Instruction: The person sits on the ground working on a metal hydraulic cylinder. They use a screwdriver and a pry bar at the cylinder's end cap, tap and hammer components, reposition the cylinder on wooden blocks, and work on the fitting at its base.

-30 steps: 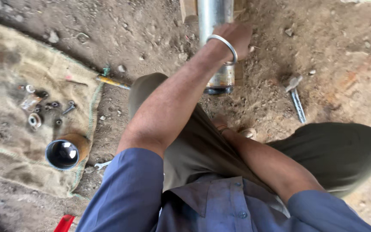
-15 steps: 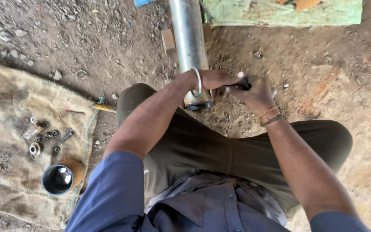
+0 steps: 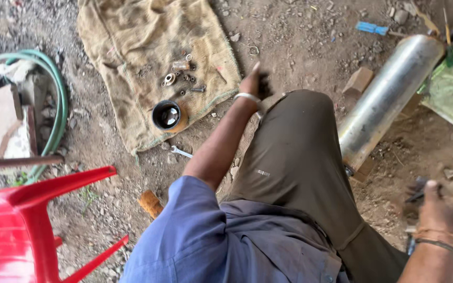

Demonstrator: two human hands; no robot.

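The person is crouching on bare dirt, one knee raised between the two arms. The left hand [image 3: 252, 83] is reaching out past the knee toward the edge of the burlap sack [image 3: 132, 47]; it is blurred, and whether its fingers are apart or curled cannot be told. It is touching nothing that shows.

The right hand [image 3: 436, 207] is resting low at the right edge, fingers closed around a small dark tool or part [image 3: 418, 189] whose kind cannot be made out.

The metal cylinder [image 3: 389, 99] is lying tilted on the ground just beside the raised knee, its lower end propped on a small wooden block [image 3: 363, 170]. It is looking like a heavy, rigid, smooth steel piece, likely slippery under greasy fingers and prone to rolling. In judgement, it is best gripped with both hands around the body near the lower end, or kept chocked by the blocks.

On the sack, small nuts and fittings [image 3: 182, 76] are lying scattered, well apart from the cylinder: light, hard, easily lost in the dirt, best pinched singly. A black round cup [image 3: 167, 115] is sitting at the sack's near edge, and a small spanner [image 3: 182, 152] is lying on the dirt just below it.

A green hose [image 3: 53, 99] and a red plastic chair [image 3: 27, 220] are standing off to the left.
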